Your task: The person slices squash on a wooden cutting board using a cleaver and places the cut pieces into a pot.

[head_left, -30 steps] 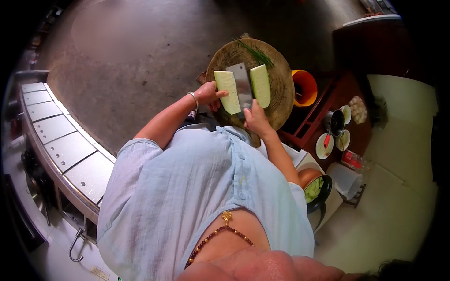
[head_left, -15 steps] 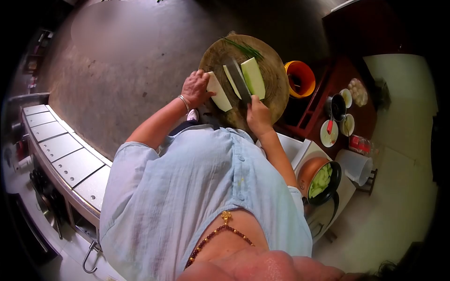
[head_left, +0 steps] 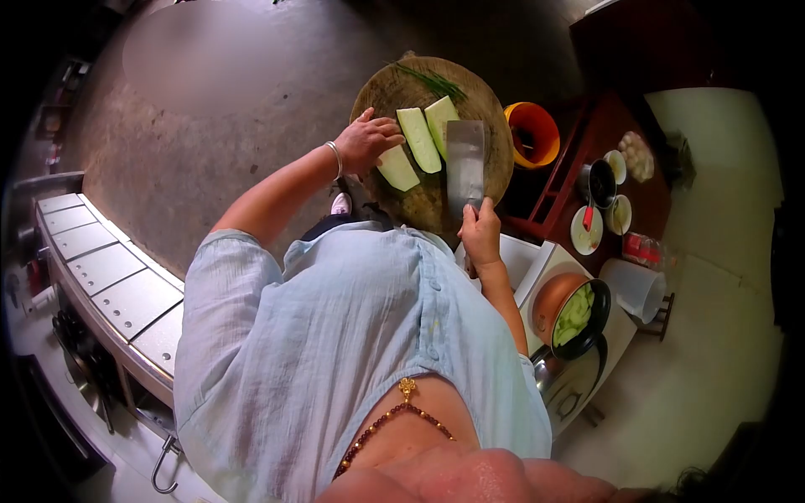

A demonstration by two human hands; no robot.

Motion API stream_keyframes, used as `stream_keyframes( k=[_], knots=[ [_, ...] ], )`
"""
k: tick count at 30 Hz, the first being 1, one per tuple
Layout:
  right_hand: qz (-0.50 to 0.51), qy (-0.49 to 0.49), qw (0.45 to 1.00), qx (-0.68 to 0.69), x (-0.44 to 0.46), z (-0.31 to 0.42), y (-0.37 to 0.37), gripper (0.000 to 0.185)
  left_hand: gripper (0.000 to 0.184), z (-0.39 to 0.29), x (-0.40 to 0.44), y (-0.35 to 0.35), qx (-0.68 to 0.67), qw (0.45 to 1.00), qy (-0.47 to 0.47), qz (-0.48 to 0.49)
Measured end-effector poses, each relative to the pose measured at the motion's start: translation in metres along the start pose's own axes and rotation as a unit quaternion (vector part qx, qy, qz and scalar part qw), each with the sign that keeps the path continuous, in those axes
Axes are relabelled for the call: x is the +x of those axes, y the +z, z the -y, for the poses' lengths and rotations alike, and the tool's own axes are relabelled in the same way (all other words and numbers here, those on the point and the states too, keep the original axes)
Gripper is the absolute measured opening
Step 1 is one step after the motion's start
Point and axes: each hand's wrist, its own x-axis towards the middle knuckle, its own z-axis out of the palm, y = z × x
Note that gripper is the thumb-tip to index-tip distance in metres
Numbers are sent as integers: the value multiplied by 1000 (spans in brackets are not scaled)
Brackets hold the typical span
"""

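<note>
On a round wooden chopping block (head_left: 495, 109) lie three long pale green vegetable pieces. My left hand (head_left: 366, 144), fingers spread, rests at the upper end of the left piece (head_left: 397, 169), partly covering it. The middle piece (head_left: 418, 139) lies beside it, close to the right piece (head_left: 439, 124). My right hand (head_left: 480, 234) is closed round the handle of a cleaver (head_left: 465, 163), whose broad blade lies flat over the block's right side and overlaps the right piece's lower part. Thin green stalks (head_left: 434, 82) lie at the block's far edge.
Right of the block stands a yellow-orange bucket (head_left: 545, 136). Further right, a dark red table (head_left: 580, 142) holds plates (head_left: 586, 230), a small black pan (head_left: 600, 184) and a bag of eggs or bulbs (head_left: 636, 157). Nearer is a copper-coloured pot (head_left: 551, 300) of cut green pieces. Metal-topped counter at left (head_left: 126, 293).
The left piece has been split in two lengthwise, and the halves are now apart. The cleaver has moved right, its blade turned flat. My left hand has opened over the left piece.
</note>
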Motion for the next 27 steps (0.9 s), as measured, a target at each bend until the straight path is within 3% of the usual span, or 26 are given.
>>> stream_keyframes(
  k=[4,7,10,13,17,18,21,23,27],
  knots=[
    [29,48,997,45,-8,17,-3,20,31,-7,8,-7,40,981,-73,173],
    [23,-11,1000,11,-10,-2,9,19,19,-8,-3,-6,-65,964,-197,167],
    [54,2,997,55,-11,6,13,16,26,-13,-20,3,-139,923,-343,109],
    [109,77,986,98,-4,24,15,17,36,-17,-24,11,-455,751,-473,72],
    [118,45,986,112,7,31,28,18,39,-35,-16,20,-580,660,-477,27],
    [116,27,988,103,10,28,32,15,38,-39,-13,15,-590,656,-469,44],
    [94,-49,994,40,16,17,39,14,35,-34,-15,32,-555,713,-428,26],
    [93,-72,993,16,18,11,40,13,35,-29,-17,34,-557,712,-425,44],
    [144,-1,988,62,15,19,34,12,35,-29,-19,24,-552,733,-395,35]
  ],
)
